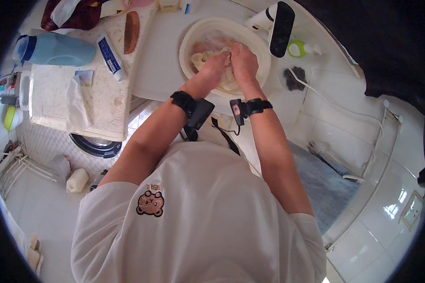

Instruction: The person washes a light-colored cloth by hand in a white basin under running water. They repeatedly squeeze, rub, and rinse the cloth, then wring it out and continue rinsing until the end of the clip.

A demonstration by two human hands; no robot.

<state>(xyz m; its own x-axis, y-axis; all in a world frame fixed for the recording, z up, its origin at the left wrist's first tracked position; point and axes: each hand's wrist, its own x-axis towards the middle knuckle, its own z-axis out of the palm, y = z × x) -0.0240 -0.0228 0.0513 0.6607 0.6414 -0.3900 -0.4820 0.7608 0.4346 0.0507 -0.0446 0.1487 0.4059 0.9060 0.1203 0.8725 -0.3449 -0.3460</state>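
A round cream basin (186,49) holds sudsy water and a wet, pale cloth (229,79). Over the basin, my left hand (214,69) and my right hand (243,62) are close together with curled fingers, both gripping the cloth. Part of it bunches up between them, and the rest hangs into the basin. My fingertips are partly hidden by the backs of my hands. Beyond them, the basin's contents look pinkish under foam (212,44); whether that is cloth or water I cannot tell.
Left of the basin, a washing machine's covered top (108,102) carries a blue detergent bottle (62,49), a toothpaste tube (109,58), a comb (131,32) and a white cloth (78,104). At right are a faucet (281,30), a green-labelled bottle (297,48), a dark scrubber (294,78) and a white cord (334,105).
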